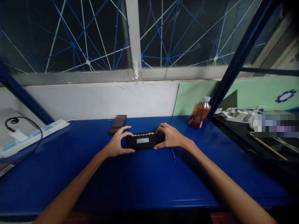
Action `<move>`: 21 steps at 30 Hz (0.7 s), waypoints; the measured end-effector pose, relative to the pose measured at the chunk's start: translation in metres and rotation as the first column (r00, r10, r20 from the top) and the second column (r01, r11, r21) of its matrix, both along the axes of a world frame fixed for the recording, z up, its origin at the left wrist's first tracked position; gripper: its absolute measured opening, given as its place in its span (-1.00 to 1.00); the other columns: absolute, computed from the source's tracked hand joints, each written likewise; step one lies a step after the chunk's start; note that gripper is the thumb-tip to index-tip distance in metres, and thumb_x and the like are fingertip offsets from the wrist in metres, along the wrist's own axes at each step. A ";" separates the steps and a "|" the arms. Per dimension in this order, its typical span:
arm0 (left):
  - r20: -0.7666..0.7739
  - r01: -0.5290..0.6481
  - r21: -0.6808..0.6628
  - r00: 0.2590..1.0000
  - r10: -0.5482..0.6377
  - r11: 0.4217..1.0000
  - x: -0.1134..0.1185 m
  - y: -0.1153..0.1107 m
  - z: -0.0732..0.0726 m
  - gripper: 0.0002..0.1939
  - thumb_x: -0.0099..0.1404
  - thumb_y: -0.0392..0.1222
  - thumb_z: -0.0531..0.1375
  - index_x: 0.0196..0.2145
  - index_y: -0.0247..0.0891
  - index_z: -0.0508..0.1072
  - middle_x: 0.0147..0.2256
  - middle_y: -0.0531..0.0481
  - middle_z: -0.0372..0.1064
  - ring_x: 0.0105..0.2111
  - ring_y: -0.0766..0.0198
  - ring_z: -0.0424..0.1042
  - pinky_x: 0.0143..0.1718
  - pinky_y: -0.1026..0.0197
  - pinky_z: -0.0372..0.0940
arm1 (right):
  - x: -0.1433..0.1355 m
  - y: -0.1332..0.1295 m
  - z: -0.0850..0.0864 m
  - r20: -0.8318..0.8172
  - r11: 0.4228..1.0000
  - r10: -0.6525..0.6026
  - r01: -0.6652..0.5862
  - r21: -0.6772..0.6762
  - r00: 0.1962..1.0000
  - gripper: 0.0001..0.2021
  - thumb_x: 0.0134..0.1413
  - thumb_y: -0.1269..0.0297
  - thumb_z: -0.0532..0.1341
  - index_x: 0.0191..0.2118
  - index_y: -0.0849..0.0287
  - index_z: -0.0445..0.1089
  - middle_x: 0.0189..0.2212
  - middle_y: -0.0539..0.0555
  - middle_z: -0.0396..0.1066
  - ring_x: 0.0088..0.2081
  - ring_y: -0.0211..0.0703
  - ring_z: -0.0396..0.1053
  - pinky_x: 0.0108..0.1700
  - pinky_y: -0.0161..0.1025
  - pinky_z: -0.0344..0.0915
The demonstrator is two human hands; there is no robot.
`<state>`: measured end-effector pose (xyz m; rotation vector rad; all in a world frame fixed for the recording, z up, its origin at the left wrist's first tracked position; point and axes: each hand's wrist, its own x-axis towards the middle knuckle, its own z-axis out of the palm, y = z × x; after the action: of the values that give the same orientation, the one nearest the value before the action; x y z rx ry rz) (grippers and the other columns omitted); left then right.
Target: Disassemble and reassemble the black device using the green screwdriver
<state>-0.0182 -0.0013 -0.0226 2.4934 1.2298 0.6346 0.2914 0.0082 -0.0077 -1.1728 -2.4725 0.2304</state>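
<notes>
A flat black box [142, 145] with a pale label and a row of yellow marks along its far edge is at the middle of the blue table [140, 180]. My left hand [118, 142] is at its left end, thumb along the near edge and fingers at the far edge. My right hand [168, 137] grips the right end the same way, fingers curled over the far corner. A thin dark rod [173, 154] lies on the table just below my right hand.
Behind my left hand lies a dark phone [118, 123]. A bottle of amber drink [200, 112] stands at the back right, by a blue post. On the left is a white power strip [50, 128] with a black cable; another power strip [240, 117] and cables are at the right.
</notes>
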 end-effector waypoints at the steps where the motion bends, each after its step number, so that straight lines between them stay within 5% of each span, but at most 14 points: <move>1: 0.000 -0.001 0.005 1.000 0.001 1.000 0.000 0.000 0.000 -0.44 0.02 0.12 0.34 -0.04 -0.07 0.40 0.26 -0.12 -0.02 0.23 -0.23 0.05 0.17 -0.30 0.04 | 0.000 0.000 0.001 0.004 1.000 -0.001 0.001 0.000 1.000 -0.32 -0.35 -0.21 0.38 -0.15 0.21 0.41 -0.21 0.16 0.32 -0.18 0.03 0.31 -0.20 -0.13 0.29; 12: -0.002 0.007 0.007 1.000 -0.007 1.000 0.001 0.002 -0.001 -0.39 0.01 0.11 0.34 0.01 -0.12 0.41 0.12 -0.15 0.28 0.19 -0.09 0.16 0.20 -0.22 0.05 | 0.002 0.002 -0.001 0.005 1.000 0.002 -0.002 0.014 1.000 -0.31 -0.34 -0.22 0.38 -0.14 0.22 0.42 -0.19 0.17 0.33 -0.17 0.04 0.31 -0.17 -0.11 0.29; 21: 0.030 0.031 -0.030 0.999 -0.030 0.999 0.001 0.000 0.001 -0.43 0.02 0.09 0.34 -0.02 -0.10 0.42 0.13 -0.13 0.26 0.12 -0.06 0.26 0.15 -0.19 0.13 | 0.004 0.004 0.000 -0.015 0.999 0.011 -0.012 -0.033 1.000 -0.32 -0.35 -0.26 0.36 -0.16 0.20 0.42 -0.21 0.16 0.35 -0.16 0.05 0.31 -0.19 -0.10 0.29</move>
<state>-0.0174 -0.0011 -0.0213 2.4640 1.1798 0.6384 0.2953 0.0117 -0.0073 -1.1664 -2.4724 0.2828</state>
